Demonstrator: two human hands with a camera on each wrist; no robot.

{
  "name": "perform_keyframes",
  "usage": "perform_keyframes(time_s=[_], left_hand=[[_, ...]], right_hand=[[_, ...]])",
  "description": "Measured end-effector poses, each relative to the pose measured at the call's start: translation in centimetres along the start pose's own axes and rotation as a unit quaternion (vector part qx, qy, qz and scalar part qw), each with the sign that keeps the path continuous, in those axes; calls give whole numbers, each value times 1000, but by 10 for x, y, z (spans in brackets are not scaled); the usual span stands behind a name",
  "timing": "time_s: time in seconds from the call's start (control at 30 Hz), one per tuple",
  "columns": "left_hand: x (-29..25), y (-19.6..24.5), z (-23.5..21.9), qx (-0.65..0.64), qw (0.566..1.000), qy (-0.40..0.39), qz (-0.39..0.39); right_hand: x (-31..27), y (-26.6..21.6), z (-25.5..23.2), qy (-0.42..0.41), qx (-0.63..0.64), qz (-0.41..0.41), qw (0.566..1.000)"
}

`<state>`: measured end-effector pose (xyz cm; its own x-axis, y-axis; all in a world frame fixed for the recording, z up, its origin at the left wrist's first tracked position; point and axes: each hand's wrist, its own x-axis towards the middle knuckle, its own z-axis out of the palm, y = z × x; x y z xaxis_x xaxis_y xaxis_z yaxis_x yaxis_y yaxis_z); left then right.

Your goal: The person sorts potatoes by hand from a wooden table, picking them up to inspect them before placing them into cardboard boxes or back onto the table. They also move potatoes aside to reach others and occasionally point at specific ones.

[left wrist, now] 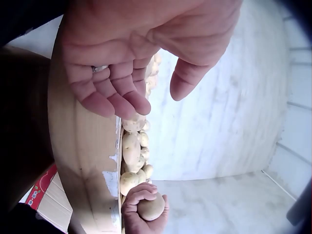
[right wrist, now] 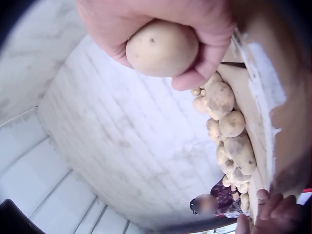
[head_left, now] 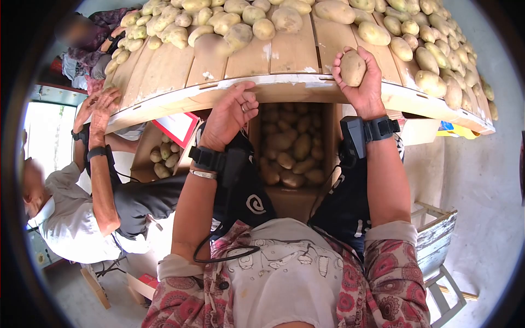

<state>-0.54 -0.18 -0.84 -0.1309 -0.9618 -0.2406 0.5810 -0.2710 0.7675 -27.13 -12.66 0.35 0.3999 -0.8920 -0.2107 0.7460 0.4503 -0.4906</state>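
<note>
In the head view the right hand [head_left: 363,87] grips a single potato [head_left: 353,69] above the table's near edge. The right wrist view shows that potato [right wrist: 162,48] between the thumb and curled fingers of the right hand [right wrist: 195,29]. Nothing is in the left hand [head_left: 234,112], which hangs palm up at the table edge with loosely bent fingers; a ring shows in the left wrist view on the left hand [left wrist: 131,53]. Many potatoes [head_left: 287,20] are heaped on the wooden table [head_left: 246,63].
Under the table, between the knees, stands a cardboard box [head_left: 295,199] of potatoes. Another box [head_left: 143,164] with potatoes is further left. A second person [head_left: 82,213] sits at left, hands by the table edge; a third person [head_left: 101,33] is at the upper left. A wooden chair [head_left: 437,235] stands right.
</note>
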Motion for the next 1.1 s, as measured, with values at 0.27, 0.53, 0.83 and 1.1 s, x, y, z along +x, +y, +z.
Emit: perform_keyframes(time_s=[0.27,0.53,0.83,1.1], left_hand=[[2,-10,-6,153,988,6,29],[-4,-6,11,6,998,65,6],[-4,-8,6,24,999,31,9],[-5,-8,7,47,997,53,-6]], right_hand=[[-14,7,14,32,1,-16,999],[-13,9,17,29,-13,-33,999],[-28,16,13,-34,-120,-39,991],[-27,28,16,-84,-141,-70,984]])
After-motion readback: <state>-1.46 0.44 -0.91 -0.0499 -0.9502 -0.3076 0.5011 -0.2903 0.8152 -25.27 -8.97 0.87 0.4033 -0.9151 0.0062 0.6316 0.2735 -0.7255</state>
